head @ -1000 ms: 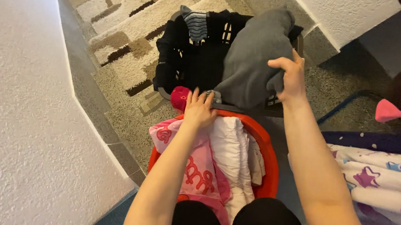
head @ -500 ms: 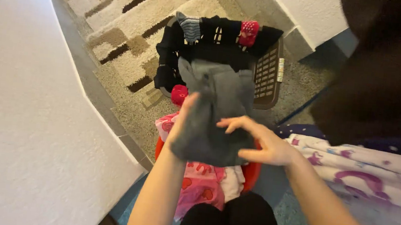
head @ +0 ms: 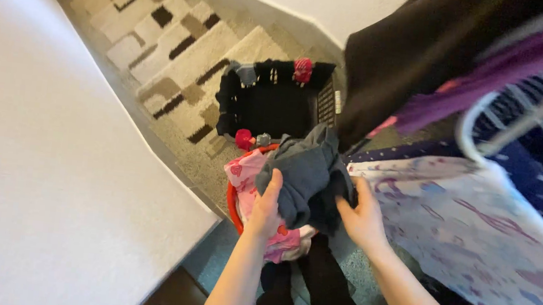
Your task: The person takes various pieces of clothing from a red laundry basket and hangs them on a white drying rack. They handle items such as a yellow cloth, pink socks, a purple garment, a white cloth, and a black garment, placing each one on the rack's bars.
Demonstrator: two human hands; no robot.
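Both my hands hold a dark grey garment [head: 309, 177] bunched up in front of me. My left hand [head: 267, 206] grips its left side and my right hand [head: 360, 216] grips its right side. The garment hangs above a red round basket [head: 232, 202] that holds pink and white laundry [head: 246, 173]. Beyond it on the floor stands a dark laundry basket [head: 327, 101] with socks and dark clothes draped over its rim.
A white wall [head: 48, 169] fills the left. A beige and brown patterned rug [head: 175, 48] lies on the speckled floor. On the right a drying rack [head: 488, 141] carries a star-patterned cloth [head: 472, 227], a dark garment [head: 424, 47] and purple items.
The grey garment came out of the dark basket and is now held in both hands over the red basket. The view rose and swung right, showing more of the rack.
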